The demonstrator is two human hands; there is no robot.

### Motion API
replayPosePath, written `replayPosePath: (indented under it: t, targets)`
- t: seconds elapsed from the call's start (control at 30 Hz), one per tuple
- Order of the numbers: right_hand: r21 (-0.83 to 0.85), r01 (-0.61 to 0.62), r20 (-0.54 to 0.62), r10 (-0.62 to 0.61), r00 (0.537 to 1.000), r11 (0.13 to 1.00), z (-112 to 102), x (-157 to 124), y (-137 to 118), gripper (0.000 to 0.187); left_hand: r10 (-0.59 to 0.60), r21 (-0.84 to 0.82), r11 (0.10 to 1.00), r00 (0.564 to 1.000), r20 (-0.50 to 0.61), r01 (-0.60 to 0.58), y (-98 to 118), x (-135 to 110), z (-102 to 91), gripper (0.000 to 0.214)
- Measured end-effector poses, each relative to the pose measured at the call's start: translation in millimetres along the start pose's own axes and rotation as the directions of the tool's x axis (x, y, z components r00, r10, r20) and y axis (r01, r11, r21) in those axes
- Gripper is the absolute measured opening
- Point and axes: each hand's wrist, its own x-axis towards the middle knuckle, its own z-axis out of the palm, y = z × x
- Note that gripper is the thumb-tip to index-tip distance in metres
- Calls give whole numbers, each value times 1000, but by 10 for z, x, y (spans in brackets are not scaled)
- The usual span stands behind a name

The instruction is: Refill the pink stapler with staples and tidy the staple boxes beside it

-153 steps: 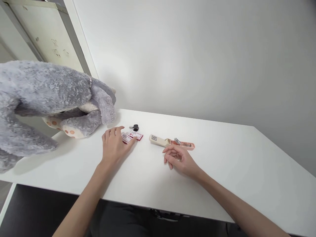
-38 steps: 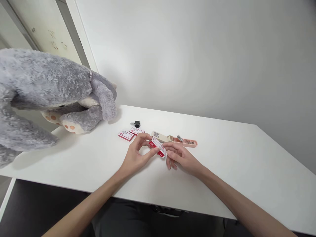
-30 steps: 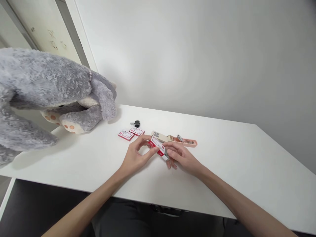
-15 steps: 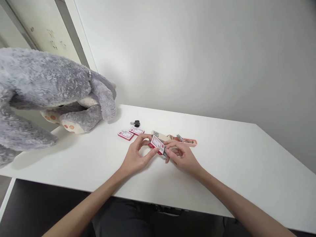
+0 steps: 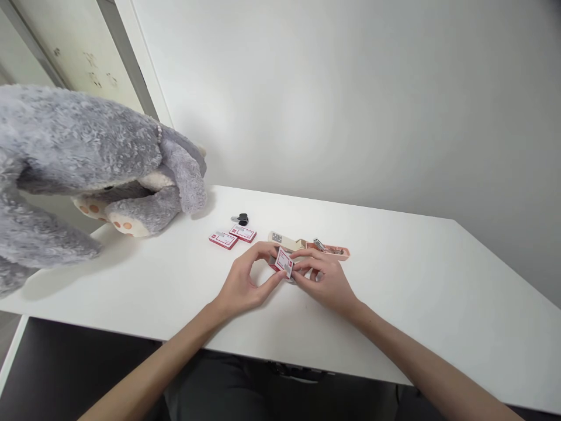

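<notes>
Between my hands is a small red-and-white staple box (image 5: 284, 261), tilted just above the table. My left hand (image 5: 245, 280) grips its left side, thumb at the lower edge and fingers at the upper edge. My right hand (image 5: 322, 278) closes its fingertips on the box's right end; a bit of grey shows under there, too small to make out. Just behind the hands lies an opened stapler, with a cream part (image 5: 287, 241) and a pinkish-orange part (image 5: 339, 252) holding metal pieces. Two more staple boxes, one nearer (image 5: 223, 239) and one farther (image 5: 242, 233), lie to the left.
A black staple remover (image 5: 241, 219) lies behind the two boxes. A large grey plush toy (image 5: 87, 146) sits on the left part of the white table (image 5: 394, 292). A plain wall (image 5: 350, 105) rises along the table's back edge.
The held box has turned and tipped, and now shows a steeper face. The grey piece at its right end shows less. Both hands have shifted only slightly.
</notes>
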Motion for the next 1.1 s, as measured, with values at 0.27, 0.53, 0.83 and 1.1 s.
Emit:
replayPosePath:
  t: [0.27, 0.53, 0.83, 1.1]
  targets:
    - [6, -36, -13, 36, 999, 999, -8, 1, -17, 13, 22, 91, 996, 998, -57, -17, -54, -8, -4, 23]
    - [55, -89, -21, 90, 996, 995, -14, 7, 6, 13, -58, -17, 998, 959, -277, 55, -147, -19, 37, 37]
    - [-128, 6, 142, 12, 990, 992, 11, -34, 34, 9, -147, -201, 974, 971, -187, 108, -159, -7, 3, 38]
    - [215, -225, 189, 186, 964, 950, -58, 44, -66, 50, -206, -278, 946, 970, -126, 165, -198, -19, 0, 39]
